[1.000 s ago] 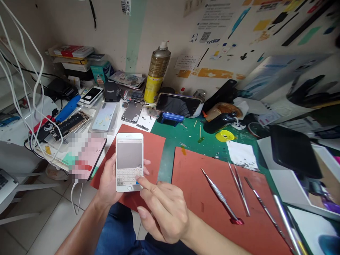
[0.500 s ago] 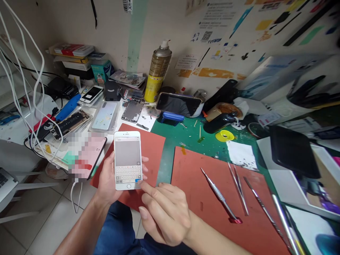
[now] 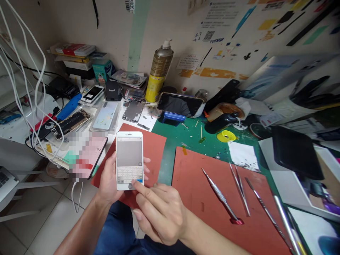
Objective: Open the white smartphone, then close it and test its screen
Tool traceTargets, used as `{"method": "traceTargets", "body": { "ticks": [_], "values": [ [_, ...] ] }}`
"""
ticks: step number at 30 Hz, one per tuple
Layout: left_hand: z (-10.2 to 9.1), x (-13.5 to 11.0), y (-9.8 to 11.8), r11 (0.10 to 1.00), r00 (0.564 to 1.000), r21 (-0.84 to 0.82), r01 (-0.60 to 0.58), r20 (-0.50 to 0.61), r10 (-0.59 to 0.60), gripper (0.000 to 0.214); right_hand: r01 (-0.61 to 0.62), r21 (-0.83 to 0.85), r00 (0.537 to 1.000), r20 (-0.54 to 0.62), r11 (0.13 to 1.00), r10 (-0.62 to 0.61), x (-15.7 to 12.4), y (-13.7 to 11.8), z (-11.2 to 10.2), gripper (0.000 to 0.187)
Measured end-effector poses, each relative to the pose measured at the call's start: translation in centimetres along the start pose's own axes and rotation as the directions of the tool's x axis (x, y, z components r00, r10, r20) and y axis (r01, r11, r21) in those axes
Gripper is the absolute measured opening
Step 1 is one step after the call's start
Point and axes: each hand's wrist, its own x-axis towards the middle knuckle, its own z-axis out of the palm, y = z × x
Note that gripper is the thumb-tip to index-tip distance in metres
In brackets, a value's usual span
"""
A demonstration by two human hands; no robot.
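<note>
My left hand (image 3: 108, 182) holds a white smartphone (image 3: 129, 160) upright over the near left edge of a red mat (image 3: 152, 148); its screen shows a grey field and a keyboard. My right hand (image 3: 159, 212) is below it, index finger stretched out with the tip near the phone's home button, the other fingers curled in and holding nothing. A second phone (image 3: 86, 156) with a lit screen lies on the bench to the left, with a white cable (image 3: 75, 196) hanging from it.
A larger red mat (image 3: 212, 212) on the right carries a spudger (image 3: 221, 200) and tweezers (image 3: 240, 189). Behind stand a spray can (image 3: 158, 71), a dark phone (image 3: 180, 105) on a blue stand, phone parts (image 3: 70, 124), boxes and white cables (image 3: 29, 92).
My right index fingertip has slid left and down from the keyboard's lower right corner toward the home button. The phone has stayed nearly still in my left hand.
</note>
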Motion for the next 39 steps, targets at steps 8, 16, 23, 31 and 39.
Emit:
{"method": "traceTargets", "body": {
  "ticks": [8, 16, 23, 31, 39],
  "values": [
    [-0.03, -0.02, -0.03, 0.999, 0.999, -0.038, 0.012, 0.031, -0.011, 0.064, -0.021, 0.014, 0.999, -0.035, 1.0, 0.021, 0.23, 0.14, -0.09, 0.021],
    [0.2, -0.21, 0.08, 0.999, 0.999, 0.008, 0.044, 0.028, -0.044, 0.069, -0.008, 0.016, 1.0, 0.006, 1.0, 0.008, 0.19, -0.01, 0.19, 0.025],
    [-0.19, -0.15, -0.2, 1.0, 0.998, 0.01, 0.01, 0.059, -0.011, 0.064, -0.019, 0.009, 1.0, 0.01, 1.0, 0.018, 0.16, -0.04, 0.08, 0.024],
    [-0.19, -0.13, -0.23, 1.0, 0.997, 0.017, 0.02, 0.068, -0.021, 0.066, -0.018, 0.044, 0.998, 0.058, 0.999, 0.015, 0.35, 0.05, 0.34, 0.023],
    [-0.18, -0.11, -0.1, 0.999, 0.998, -0.002, 0.041, 0.05, -0.041, 0.064, -0.012, 0.032, 1.0, 0.019, 0.999, 0.012, 0.15, -0.01, 0.1, 0.02]
  ]
}}
